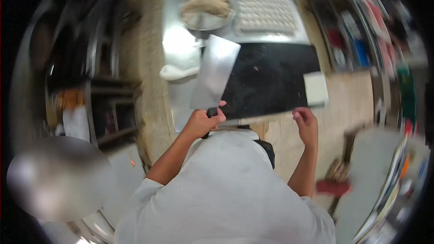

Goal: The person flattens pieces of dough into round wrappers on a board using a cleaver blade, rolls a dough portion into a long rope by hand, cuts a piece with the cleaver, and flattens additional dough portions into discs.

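Observation:
My left hand (204, 123) is wrapped round the dark handle of a cleaver (216, 70). Its broad, shiny blade points away from me over the left side of a black board (271, 79). My right hand (307, 124) is just off the board's near right edge, fingers curled in and thumb close to them. Whether anything small is pinched there cannot be made out. A white, flat square piece (315, 88), perhaps a folded cloth, lies at the board's right edge. Left of the blade is a pale, elongated lump (178, 72), possibly dough.
Beyond the board, a round bowl (205, 11) holds a light brown mixture with a utensil in it. To its right, a tray (266, 31) carries rows of small pale pieces. Both stand on a metal table (185, 108). Blurred shelves (115, 108) flank the left side.

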Action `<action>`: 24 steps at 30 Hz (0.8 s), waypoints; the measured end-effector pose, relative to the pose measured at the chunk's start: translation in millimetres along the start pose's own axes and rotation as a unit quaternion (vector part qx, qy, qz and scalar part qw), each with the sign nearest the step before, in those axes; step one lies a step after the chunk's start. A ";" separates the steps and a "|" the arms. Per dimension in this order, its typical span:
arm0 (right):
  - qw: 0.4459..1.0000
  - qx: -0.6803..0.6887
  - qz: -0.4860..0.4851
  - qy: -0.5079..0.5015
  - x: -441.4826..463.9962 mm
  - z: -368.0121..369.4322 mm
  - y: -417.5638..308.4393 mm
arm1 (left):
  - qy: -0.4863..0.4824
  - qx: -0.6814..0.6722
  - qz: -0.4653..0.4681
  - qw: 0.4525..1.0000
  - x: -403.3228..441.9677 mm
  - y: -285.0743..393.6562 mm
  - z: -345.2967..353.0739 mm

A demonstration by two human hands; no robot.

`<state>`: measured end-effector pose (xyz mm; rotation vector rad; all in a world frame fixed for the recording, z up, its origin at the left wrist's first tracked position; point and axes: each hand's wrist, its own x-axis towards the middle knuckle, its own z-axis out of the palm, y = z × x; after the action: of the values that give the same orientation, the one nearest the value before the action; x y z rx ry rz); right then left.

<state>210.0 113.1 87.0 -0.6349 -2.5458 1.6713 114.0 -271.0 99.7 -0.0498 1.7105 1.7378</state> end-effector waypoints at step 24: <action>0.632 -0.223 0.578 0.465 -488.6 193.6 115.3 | -0.463 0.165 0.009 0.871 -0.3 -20.9 48.4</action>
<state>646.9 -188.0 -2.0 -2.6307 -1.5744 0.2196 145.1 -230.0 88.1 0.8242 1.2159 1.1246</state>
